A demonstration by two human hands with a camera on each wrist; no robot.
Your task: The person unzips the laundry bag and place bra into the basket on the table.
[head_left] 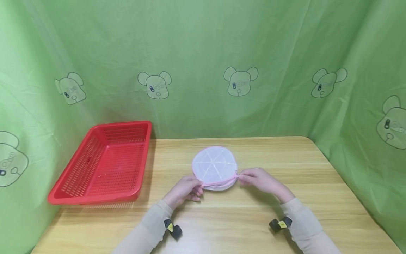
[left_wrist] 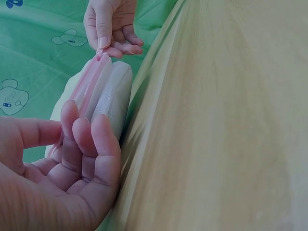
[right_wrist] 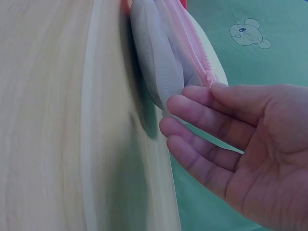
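A round, white mesh laundry bag point(head_left: 214, 164) with a pink zip lies on the table, its top marked by pale spoke-like lines. At its near left edge my left hand point(head_left: 185, 190) pinches the pink rim between thumb and forefinger. The other fingers curl beside the bag's side in the left wrist view. Across from it, my right hand point(head_left: 258, 179) pinches the end of the pink zip point(right_wrist: 195, 41) between thumb and forefinger. The zip pull itself is mostly hidden by those fingertips. A grey-white mesh side point(right_wrist: 154, 53) bulges below the zip.
To the left stands a red plastic basket point(head_left: 144, 169) with slotted walls. The wooden table point(head_left: 269, 151) runs back to a green curtain point(head_left: 196, 42) printed with bear heads, which also closes in both sides. Each wrist wears a black camera band point(head_left: 172, 228).
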